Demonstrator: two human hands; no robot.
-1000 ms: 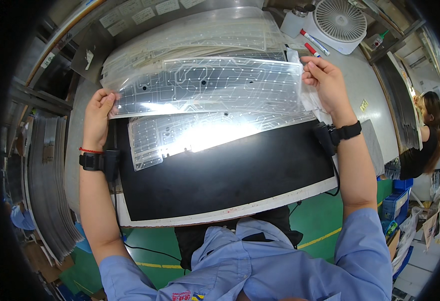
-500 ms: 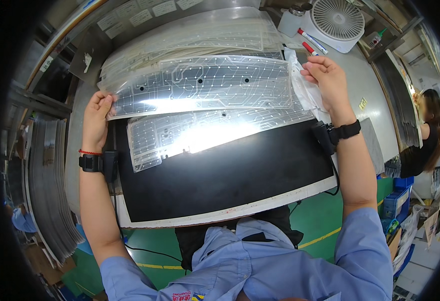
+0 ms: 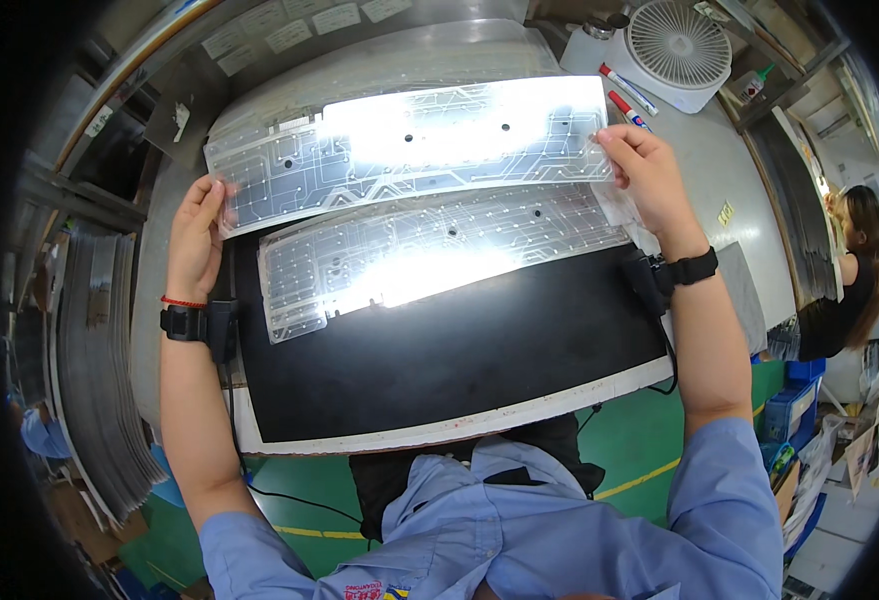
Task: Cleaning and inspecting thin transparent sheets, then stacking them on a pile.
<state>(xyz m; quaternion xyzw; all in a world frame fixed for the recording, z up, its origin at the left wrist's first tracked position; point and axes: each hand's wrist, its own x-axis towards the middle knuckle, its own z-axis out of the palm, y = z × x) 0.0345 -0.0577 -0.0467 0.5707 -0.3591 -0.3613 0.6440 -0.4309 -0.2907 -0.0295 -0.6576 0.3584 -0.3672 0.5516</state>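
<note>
Left bare hand [image 3: 197,235]: fingers pinching left end of long clear plastic sheet with silver circuit traces [image 3: 409,165]. Right bare hand [image 3: 649,185]: fingers pinching right end. Sheet held just beyond second clear circuit sheet [image 3: 439,240] lying on black rectangular mat [image 3: 459,360].

Black mat [image 3: 479,365], white fan [image 3: 679,48] on grey table [image 3: 697,175]

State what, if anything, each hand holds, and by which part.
One clear sheet, held by opposite ends: the left hand pinches its left end, the right hand its right.
</note>
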